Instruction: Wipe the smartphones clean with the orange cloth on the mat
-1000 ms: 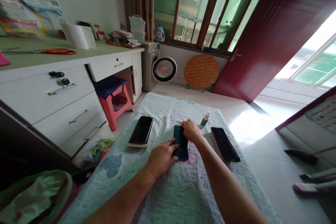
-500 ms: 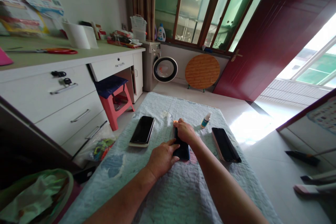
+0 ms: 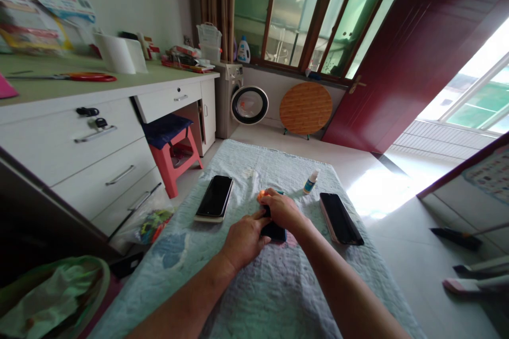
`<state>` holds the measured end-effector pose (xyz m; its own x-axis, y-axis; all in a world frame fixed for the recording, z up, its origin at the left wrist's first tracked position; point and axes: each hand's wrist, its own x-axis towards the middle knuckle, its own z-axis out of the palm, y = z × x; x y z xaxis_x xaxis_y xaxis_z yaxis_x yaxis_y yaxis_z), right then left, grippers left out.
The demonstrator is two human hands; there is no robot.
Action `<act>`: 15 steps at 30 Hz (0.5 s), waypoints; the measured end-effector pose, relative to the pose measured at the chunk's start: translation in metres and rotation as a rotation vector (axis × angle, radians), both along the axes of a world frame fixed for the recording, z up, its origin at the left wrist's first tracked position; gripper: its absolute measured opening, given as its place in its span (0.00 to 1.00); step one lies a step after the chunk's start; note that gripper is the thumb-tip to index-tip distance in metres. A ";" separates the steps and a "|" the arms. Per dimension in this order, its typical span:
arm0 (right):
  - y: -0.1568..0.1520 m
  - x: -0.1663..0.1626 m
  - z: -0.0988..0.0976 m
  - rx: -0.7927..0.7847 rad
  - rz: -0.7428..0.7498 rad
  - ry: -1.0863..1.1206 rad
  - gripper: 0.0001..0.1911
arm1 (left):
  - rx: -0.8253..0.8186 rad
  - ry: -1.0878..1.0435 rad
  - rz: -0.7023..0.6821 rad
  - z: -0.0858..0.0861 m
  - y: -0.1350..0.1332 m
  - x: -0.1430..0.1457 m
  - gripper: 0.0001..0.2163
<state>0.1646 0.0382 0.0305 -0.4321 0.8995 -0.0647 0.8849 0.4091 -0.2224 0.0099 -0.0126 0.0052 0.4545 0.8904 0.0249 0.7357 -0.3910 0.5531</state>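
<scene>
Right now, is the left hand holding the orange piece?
No, the right hand holds the orange piece; the left hand touches the middle phone.

A dark phone point(image 3: 275, 232), blue-green at its far edge, lies flat and lengthwise on a pale blue quilted cover point(image 3: 278, 291), its middle hidden from view. A bright orange wad point(image 3: 261, 196), partly covered, shows at the phone's far left corner, its material unclear.

The orange cloth point(image 3: 261, 196) is being moved by the right hand point(image 3: 281, 210) across the middle smartphone point(image 3: 277, 233) from right to left, closer to the left hand point(image 3: 245, 238).
</scene>
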 end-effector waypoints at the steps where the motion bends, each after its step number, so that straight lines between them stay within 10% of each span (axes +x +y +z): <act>1: 0.003 0.001 -0.001 0.012 -0.014 0.001 0.17 | 0.001 0.001 0.001 0.000 0.000 0.000 0.23; 15: -0.008 0.003 0.000 0.014 -0.062 0.065 0.23 | 0.002 -0.016 -0.017 0.001 -0.002 0.000 0.23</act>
